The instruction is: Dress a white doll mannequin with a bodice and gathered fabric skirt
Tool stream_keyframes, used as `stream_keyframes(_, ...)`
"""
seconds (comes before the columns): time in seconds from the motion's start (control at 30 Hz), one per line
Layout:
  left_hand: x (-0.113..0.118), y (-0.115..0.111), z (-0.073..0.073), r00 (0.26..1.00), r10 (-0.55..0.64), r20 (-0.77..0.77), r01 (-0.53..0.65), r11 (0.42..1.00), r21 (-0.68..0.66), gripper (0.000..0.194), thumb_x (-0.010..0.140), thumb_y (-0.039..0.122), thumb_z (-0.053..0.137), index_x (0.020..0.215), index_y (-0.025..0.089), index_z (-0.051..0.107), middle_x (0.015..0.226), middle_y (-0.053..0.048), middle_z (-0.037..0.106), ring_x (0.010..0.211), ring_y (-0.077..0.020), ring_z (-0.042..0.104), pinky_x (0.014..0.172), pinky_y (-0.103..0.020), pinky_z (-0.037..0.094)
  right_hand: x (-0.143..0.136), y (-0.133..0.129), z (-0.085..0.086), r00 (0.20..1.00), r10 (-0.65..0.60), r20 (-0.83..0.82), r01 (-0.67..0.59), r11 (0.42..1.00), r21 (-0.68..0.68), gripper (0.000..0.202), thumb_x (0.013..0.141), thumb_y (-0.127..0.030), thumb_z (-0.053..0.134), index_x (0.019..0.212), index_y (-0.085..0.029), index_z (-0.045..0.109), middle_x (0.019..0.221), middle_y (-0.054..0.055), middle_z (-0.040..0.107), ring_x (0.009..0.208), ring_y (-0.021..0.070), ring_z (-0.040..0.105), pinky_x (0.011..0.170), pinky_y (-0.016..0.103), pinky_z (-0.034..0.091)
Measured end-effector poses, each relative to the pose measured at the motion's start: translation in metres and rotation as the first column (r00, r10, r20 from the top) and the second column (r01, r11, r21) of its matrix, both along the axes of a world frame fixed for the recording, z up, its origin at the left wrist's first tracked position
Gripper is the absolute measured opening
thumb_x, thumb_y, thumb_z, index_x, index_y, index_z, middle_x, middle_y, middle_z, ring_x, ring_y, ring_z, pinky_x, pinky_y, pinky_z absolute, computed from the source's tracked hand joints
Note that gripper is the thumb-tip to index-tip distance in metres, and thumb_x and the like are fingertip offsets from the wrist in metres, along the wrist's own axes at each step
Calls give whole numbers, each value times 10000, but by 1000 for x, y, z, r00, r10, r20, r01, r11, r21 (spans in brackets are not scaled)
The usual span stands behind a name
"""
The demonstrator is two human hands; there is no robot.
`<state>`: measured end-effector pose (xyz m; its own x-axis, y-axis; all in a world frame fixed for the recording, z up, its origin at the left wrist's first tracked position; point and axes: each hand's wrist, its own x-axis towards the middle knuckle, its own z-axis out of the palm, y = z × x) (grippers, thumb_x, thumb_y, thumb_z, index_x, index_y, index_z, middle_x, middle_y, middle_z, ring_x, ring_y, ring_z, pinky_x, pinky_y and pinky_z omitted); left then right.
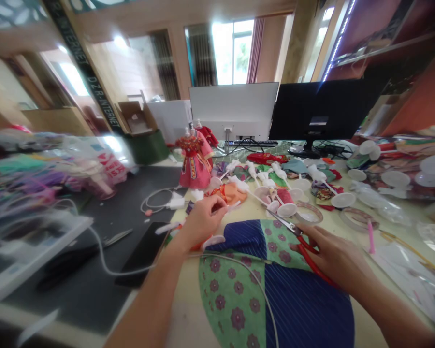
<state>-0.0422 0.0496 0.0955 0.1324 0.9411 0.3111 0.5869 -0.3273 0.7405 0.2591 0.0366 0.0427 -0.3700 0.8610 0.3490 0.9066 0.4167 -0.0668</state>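
My right hand grips a pair of red-handled scissors, its fingers through and round the loops. The metal blades point left and away, over the cloth. Further left, my left hand is closed in a pinch; a thin whitish strip sticks out at its fingertips. Close behind that hand lies an orange doll garment. In front of both hands is a round patchwork cloth of green floral and navy striped sections, partly folded back at its far side. A white disc lies by my left wrist.
Small dressed dolls stand at the back. Several white doll stands and figures lie beyond my hands, near tape rolls. A white cable crosses the cloth. Two monitors stand behind. Dark scissors and a black phone-like slab lie left.
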Motion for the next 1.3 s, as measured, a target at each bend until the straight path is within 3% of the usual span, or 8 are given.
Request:
stream_keyframes(0.07, -1, 2, 0, 975, 22, 222, -4, 997, -80, 159, 797, 308, 562, 736, 161, 572, 646, 25, 564, 522, -84, 477, 489, -192, 361, 4, 4, -1, 993, -58, -106, 52, 997, -61, 416, 833, -470, 490, 1177, -243, 541, 844, 49, 688, 689, 225, 654, 543, 287, 472)
stream_keyframes(0.2, 3, 5, -2, 770, 92, 632, 55, 976, -210, 205, 716, 328, 668, 720, 147, 572, 511, 53, 501, 425, -48, 411, 418, -152, 299, 5, 7, -6, 926, -115, -359, 48, 981, -190, 512, 769, -550, 563, 1169, -230, 548, 869, 47, 685, 721, 214, 642, 617, 292, 491)
stream_keyframes(0.3, 5, 6, -2, 681, 126, 722, 59, 973, -225, 226, 712, 343, 665, 727, 157, 538, 463, 61, 484, 406, -48, 414, 401, -141, 290, 3, 6, -7, 857, -104, -505, -39, 964, -265, 520, 756, -519, 591, 1172, -211, 548, 905, 48, 667, 755, 206, 633, 657, 296, 498)
stream_keyframes(0.47, 12, 3, -3, 581, 158, 798, 71, 967, -243, 267, 685, 327, 690, 782, 176, 492, 598, 26, 595, 470, -69, 511, 410, -142, 333, 1, 2, -1, 759, -67, -648, -160, 945, -285, 521, 735, -489, 607, 1157, -188, 555, 728, 3, 600, 662, 171, 587, 622, 292, 496)
stream_keyframes(0.6, 23, -5, -11, 563, 162, 810, 69, 968, -242, 274, 693, 324, 699, 800, 170, 499, 614, 26, 599, 449, -59, 495, 400, -144, 343, -3, -2, 5, 754, -75, -652, -194, 924, -329, 532, 718, -461, 623, 1171, -195, 543, 813, 28, 626, 728, 193, 607, 674, 319, 506)
stream_keyframes(0.8, 40, -19, -19, 553, 171, 816, 20, 976, -218, 259, 727, 343, 679, 788, 165, 502, 577, 40, 574, 416, -36, 443, 382, -129, 315, -14, -11, 7, 872, 10, -490, -214, 907, -364, 613, 688, -453, 654, 1225, -197, 506, 1017, 73, 641, 868, 242, 612, 750, 355, 503)
stream_keyframes(0.93, 41, -23, -20, 546, 194, 815, 18, 970, -243, 285, 717, 371, 687, 778, 161, 503, 556, 39, 561, 411, -33, 428, 381, -129, 301, -23, -18, 3, 915, 60, -399, -226, 895, -384, 582, 687, -470, 664, 1196, -221, 530, 1000, 65, 658, 845, 246, 620, 725, 360, 507)
stream_keyframes(1.3, 40, -29, -22, 639, 192, 745, 34, 961, -276, 252, 735, 353, 667, 729, 159, 506, 525, 48, 546, 419, -32, 445, 399, -125, 316, -35, -22, 4, 938, 122, -326, -242, 901, -360, 477, 723, -391, 674, 1149, -217, 550, 945, 66, 674, 788, 232, 626, 690, 339, 489)
